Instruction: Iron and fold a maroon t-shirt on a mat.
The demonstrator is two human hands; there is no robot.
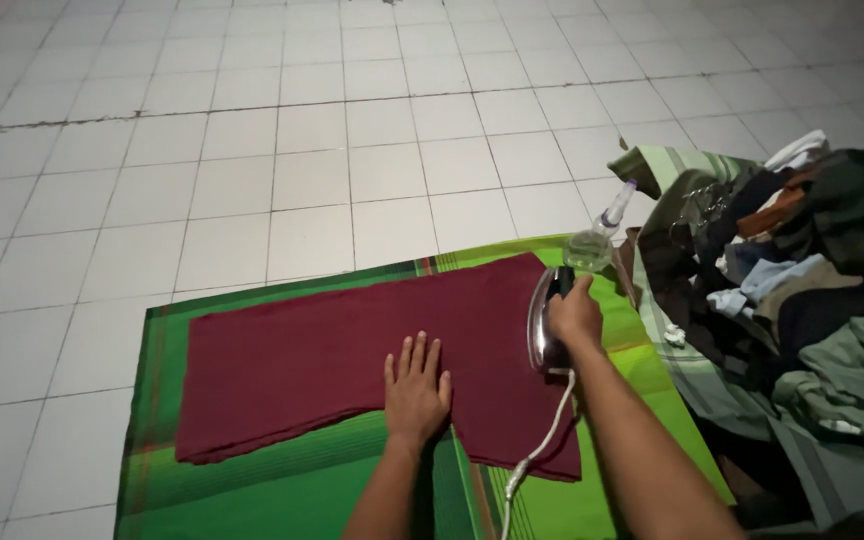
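A dark red cloth [322,350] lies flat on a green striped mat [282,490] spread on the floor. My left hand [416,388] rests palm down on the cloth, fingers spread. My right hand [576,314] grips the handle of an electric iron [544,322], which stands tilted on its edge at the cloth's right end. The iron's white cord [537,450] trails down toward me across the cloth and mat.
A clear plastic spray bottle [597,240] stands just beyond the iron. A pile of mixed clothes [802,290] lies on a striped cloth at the right. White floor tiles [252,130] stretch away behind and to the left.
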